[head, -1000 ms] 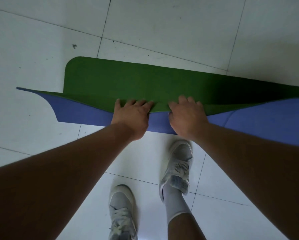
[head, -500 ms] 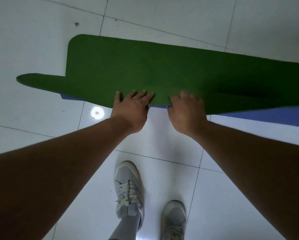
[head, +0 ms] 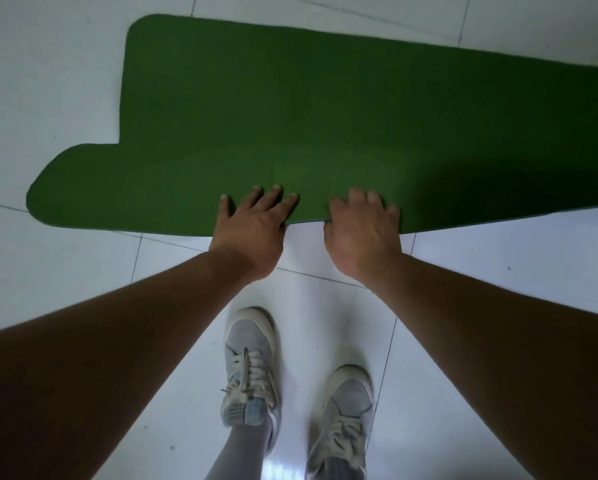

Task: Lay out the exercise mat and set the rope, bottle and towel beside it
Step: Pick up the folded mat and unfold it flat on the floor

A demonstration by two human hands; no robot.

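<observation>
The exercise mat (head: pixel 325 109) lies green side up across the white tiled floor, its left end stepped with rounded corners. A thin strip of its blue underside shows at the far right edge. My left hand (head: pixel 252 230) and my right hand (head: pixel 363 230) hold the mat's near edge side by side, fingers on top and thumbs tucked under the edge. The rope, the bottle and the towel are out of view.
My two feet in pale grey sneakers (head: pixel 252 368) stand on the floor tiles (head: pixel 481 271) just behind the mat's near edge. Bare tile surrounds the mat on the left and far side.
The near half of the mat has swung down and towards me, so the blue underside is almost hidden and the green face is spread wide. My feet have stepped back.
</observation>
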